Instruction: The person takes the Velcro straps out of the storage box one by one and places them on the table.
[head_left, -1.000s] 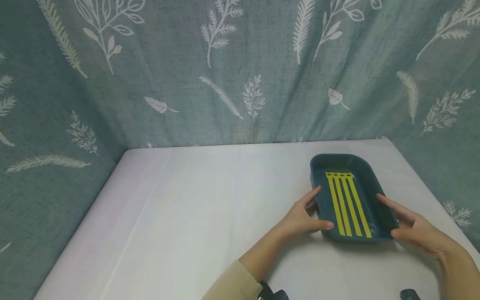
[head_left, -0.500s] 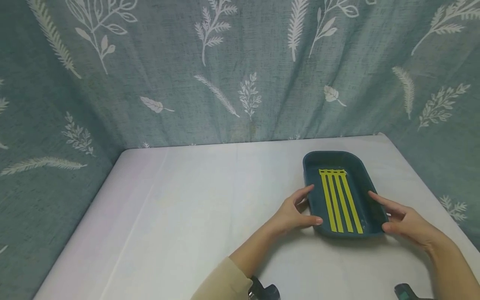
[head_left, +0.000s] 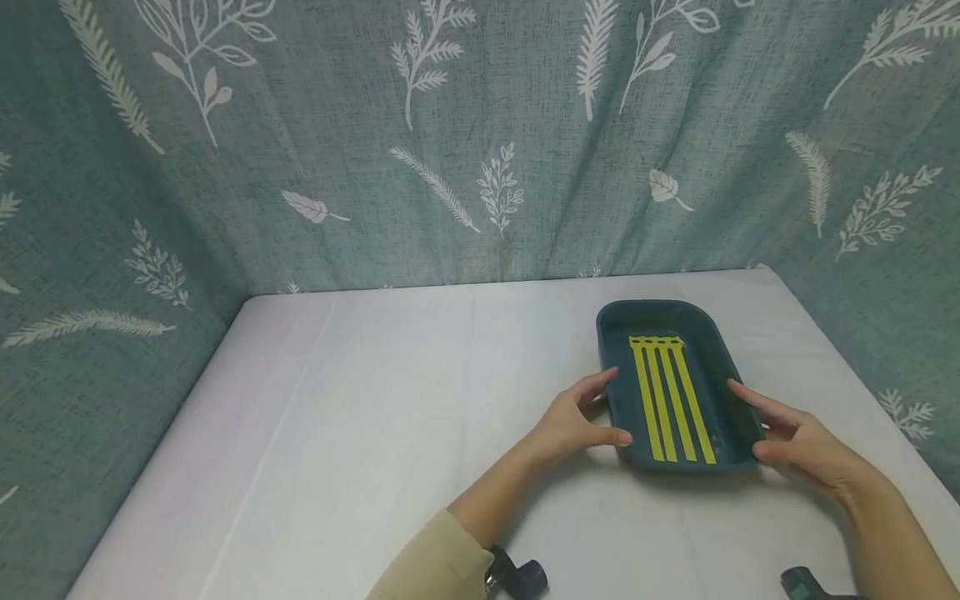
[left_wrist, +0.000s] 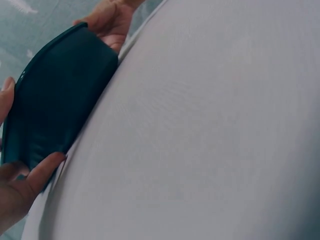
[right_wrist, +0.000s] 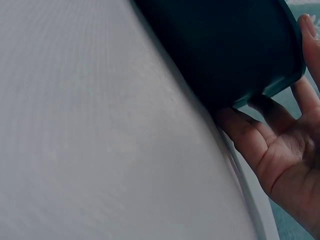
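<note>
A dark teal, shallow tray point(head_left: 717, 400) with rounded corners is at the right of the table in the head view. Inside it lie several flat yellow strips point(head_left: 670, 398), side by side, with holes at their far ends. My left hand point(head_left: 573, 423) holds the tray's left side, thumb at the near left corner. On the opposite side, my right hand point(head_left: 802, 437) grips the near right part. Both wrist views show the tray's dark outside; fingers of my right hand point(right_wrist: 280, 140) reach under its edge. My left hand point(left_wrist: 22, 192) touches it in the left wrist view.
A white cloth covers the table point(head_left: 337, 433). Teal curtains point(head_left: 450, 192) with white leaf prints hang behind it and along both sides. Black wrist-worn devices show at the bottom, one by the left sleeve point(head_left: 435, 558).
The tray and both hands have shifted left across the head view, and slightly away from me. Part of that shift comes with the camera's own turn. Both hands keep their hold.
</note>
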